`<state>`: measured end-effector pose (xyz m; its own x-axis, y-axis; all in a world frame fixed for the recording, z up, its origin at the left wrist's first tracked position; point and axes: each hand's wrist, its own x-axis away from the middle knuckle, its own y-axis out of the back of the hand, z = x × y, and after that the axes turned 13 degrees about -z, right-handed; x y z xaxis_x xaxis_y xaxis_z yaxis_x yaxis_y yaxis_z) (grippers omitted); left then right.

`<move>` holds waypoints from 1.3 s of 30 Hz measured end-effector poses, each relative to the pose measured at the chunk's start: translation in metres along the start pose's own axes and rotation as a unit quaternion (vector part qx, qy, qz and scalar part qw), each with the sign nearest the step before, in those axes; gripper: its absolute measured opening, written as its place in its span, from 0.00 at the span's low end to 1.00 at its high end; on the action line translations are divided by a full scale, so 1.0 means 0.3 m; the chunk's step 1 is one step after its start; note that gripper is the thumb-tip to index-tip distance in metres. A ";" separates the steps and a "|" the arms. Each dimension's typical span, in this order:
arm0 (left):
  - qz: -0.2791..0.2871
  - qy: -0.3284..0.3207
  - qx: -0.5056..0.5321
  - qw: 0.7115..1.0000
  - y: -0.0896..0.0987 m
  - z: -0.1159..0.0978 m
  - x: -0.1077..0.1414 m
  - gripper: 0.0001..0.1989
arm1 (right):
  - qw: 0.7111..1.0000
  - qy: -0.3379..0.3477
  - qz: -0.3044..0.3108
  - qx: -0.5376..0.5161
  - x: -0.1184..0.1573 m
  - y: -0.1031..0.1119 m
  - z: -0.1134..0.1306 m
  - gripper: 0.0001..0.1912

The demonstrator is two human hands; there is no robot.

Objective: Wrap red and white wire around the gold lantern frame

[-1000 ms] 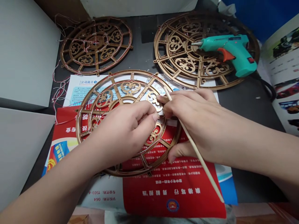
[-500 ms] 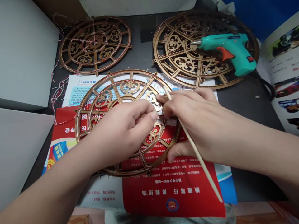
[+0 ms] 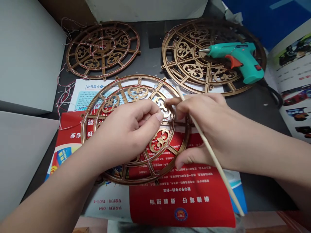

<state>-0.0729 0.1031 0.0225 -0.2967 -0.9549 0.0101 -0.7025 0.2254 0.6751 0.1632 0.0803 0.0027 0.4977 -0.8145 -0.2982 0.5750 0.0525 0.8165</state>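
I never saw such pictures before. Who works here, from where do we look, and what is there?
There is no machine: a person works with bare hands, seen by a camera on the head. A round gold frame lies over printed sheets on a dark table. Behind are similar frames, with a green glue gun on the right ones. The right hand holds a thin stick. The left hand pinches its fingers over the gold frame; I cannot tell what they hold.
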 end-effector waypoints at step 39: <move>-0.134 -0.107 0.203 0.964 -0.047 0.013 0.024 0.06 | 0.986 -0.097 -0.134 0.016 -0.041 -0.044 0.004 0.06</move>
<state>-0.0676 0.0938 0.0103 -0.1667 -0.9370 -0.3068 -0.9546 0.0755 0.2883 0.1486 0.0889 -0.0038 0.1954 -0.8924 -0.4067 0.6458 -0.1949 0.7382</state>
